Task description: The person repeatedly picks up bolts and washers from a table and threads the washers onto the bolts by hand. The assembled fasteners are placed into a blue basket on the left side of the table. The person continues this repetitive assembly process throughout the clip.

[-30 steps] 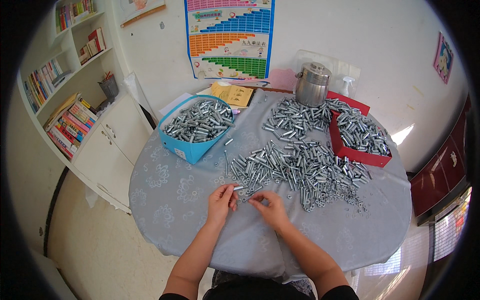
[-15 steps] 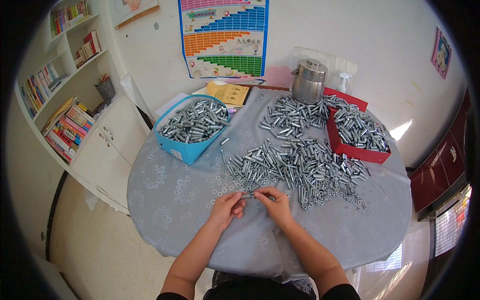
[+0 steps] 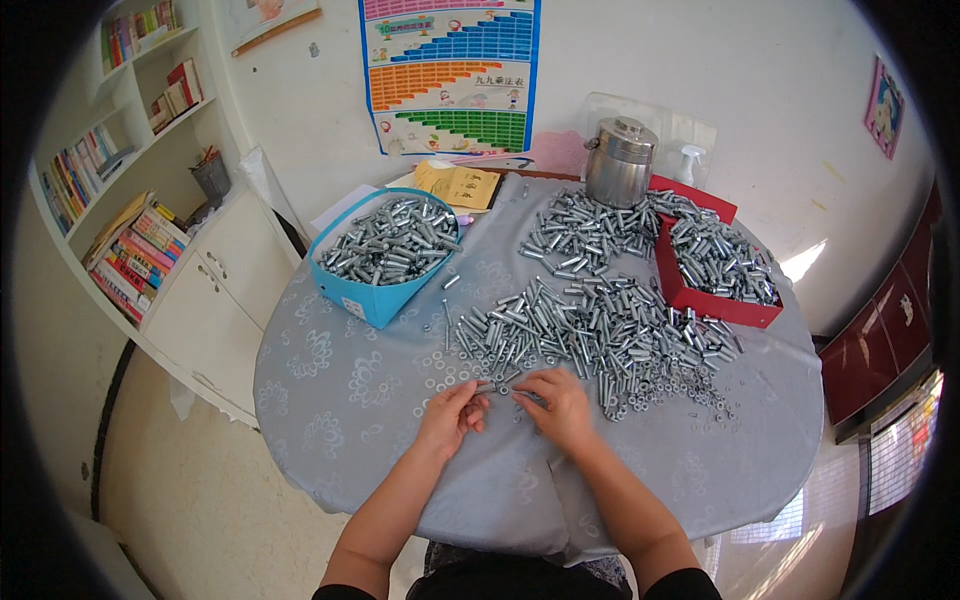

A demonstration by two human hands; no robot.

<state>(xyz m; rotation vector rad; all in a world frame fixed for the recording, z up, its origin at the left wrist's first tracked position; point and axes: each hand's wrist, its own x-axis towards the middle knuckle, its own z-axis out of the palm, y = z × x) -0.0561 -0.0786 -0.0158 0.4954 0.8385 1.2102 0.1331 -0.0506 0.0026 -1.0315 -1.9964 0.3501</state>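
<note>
My left hand [image 3: 452, 418] is closed, its thumb and fingers pinching a short silver bolt [image 3: 487, 388] just above the tablecloth. Close to the bolt's right end is a small ring-shaped piece [image 3: 504, 390], a nut or washer. My right hand [image 3: 560, 408] hovers beside it with fingers bent together; whatever is between its fingertips is too small to make out. Past both hands spreads a large heap of silver bolts and metal sleeves [image 3: 600, 330]. Pale flat washers [image 3: 433, 383] lie scattered by my left hand, while small nuts [image 3: 640, 395] gather along the heap's near right edge.
A blue box [image 3: 375, 302] full of metal bolts stands at the left, and a red box [image 3: 722, 306] of similar parts at the right. Behind the heap are a steel canister [image 3: 620, 165], a spray bottle [image 3: 688, 163] and a yellow envelope [image 3: 460, 186]. Grey cloth [image 3: 400, 480] covers the round table.
My right hand has shifted slightly right and turned, its fingertips drawing away from the bolt. The ring-shaped piece now shows between the hands. My left hand keeps its hold with little movement.
</note>
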